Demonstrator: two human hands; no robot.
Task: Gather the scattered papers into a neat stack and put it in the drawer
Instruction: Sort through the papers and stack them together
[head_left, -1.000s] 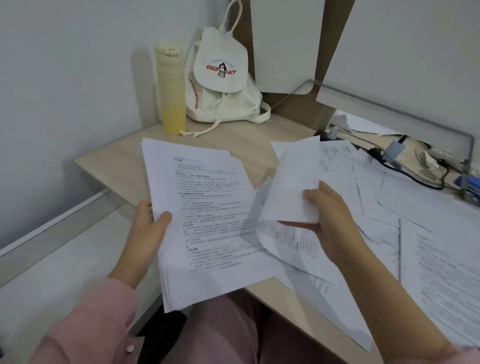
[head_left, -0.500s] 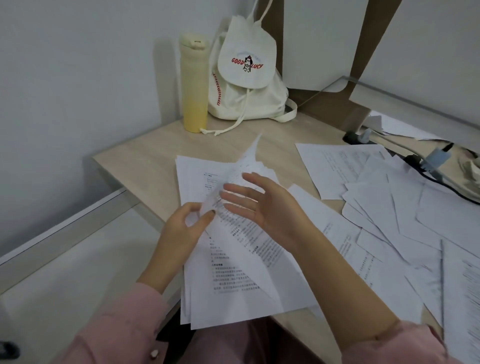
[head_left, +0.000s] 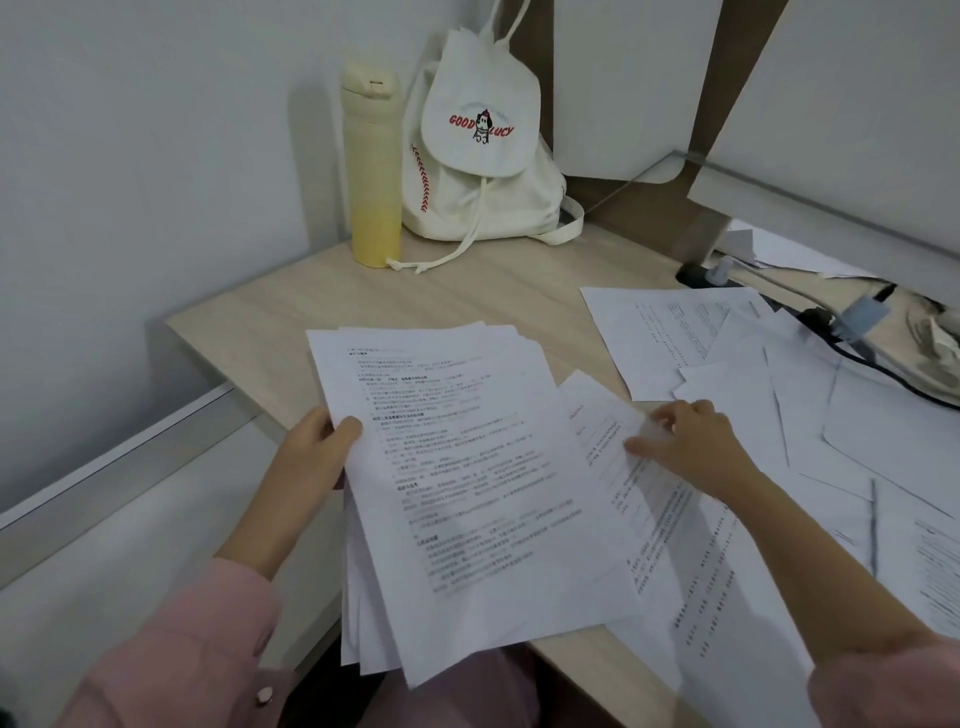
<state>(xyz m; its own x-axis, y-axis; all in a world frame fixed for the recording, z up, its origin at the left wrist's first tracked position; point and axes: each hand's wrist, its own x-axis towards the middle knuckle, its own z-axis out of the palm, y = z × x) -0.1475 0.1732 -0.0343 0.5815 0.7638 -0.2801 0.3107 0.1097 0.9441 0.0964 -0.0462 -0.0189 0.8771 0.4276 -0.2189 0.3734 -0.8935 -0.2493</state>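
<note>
My left hand (head_left: 317, 449) grips the left edge of a loose stack of printed papers (head_left: 467, 493), thumb on top, with the stack's lower part hanging past the desk's front edge. My right hand (head_left: 691, 441) rests fingers-down on a single printed sheet (head_left: 618, 457) that lies on the desk just right of the stack, pinching at its surface. More white sheets (head_left: 727, 364) lie scattered and overlapping across the right side of the desk. No drawer is in view.
A pale yellow bottle (head_left: 371, 171) and a white drawstring backpack (head_left: 483, 156) stand at the desk's (head_left: 467, 291) back corner against the wall. Dark cables and a bag (head_left: 893, 343) lie at the far right under a raised shelf. A low ledge runs left of the desk.
The sheet my right hand was laying on the stack now lies flat on top. My right hand has moved right onto another sheet on the desk. The left hand still holds the stack.
</note>
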